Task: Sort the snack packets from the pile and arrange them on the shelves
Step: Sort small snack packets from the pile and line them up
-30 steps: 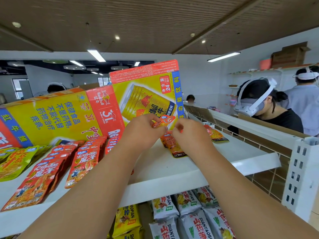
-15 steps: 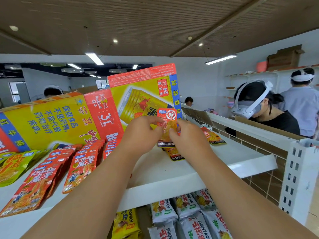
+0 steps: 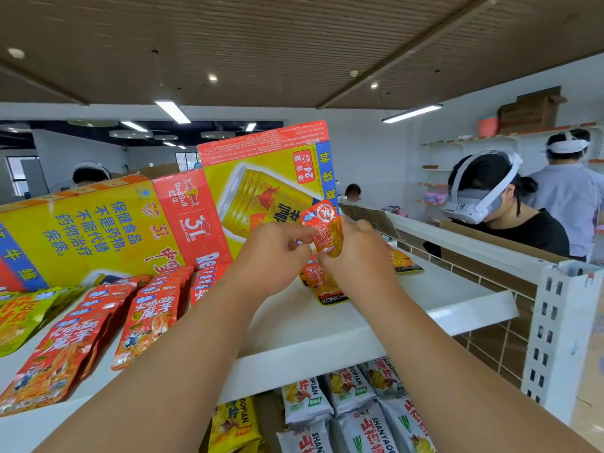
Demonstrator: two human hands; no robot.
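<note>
Hands are both holding one small orange packet (image 3: pixel 325 230) above the white top shelf (image 3: pixel 327 331). The left hand (image 3: pixel 274 256) is pinching its left edge between thumb and curled fingers, and the right hand (image 3: pixel 356 256) is gripping its right and lower edge, so both are clamped on the same packet. It is standing roughly upright with its printed face toward the camera, raised clear of the shelf board (not touching it). Directly under the hands, a second orange packet (image 3: pixel 322 282) is lying flat on the shelf, and a third packet (image 3: pixel 403 261) is lying near the shelf's far right edge. Toward the shelf's left end, red packets (image 3: pixel 147 322) are lying in overlapping rows, with yellow-green packets (image 3: pixel 19 315) sitting at the far left end. Two yellow-and-red drink cartons (image 3: pixel 98 230) are standing at the back of the shelf, behind the red rows and the held packet. Below the shelf, grey-white packets (image 3: pixel 359 420) and yellow packets (image 3: pixel 232 423) are lying in rows on the next level down. Beyond the shelf's right side, a person in a black top (image 3: pixel 523 230) is wearing a white headset.
</note>
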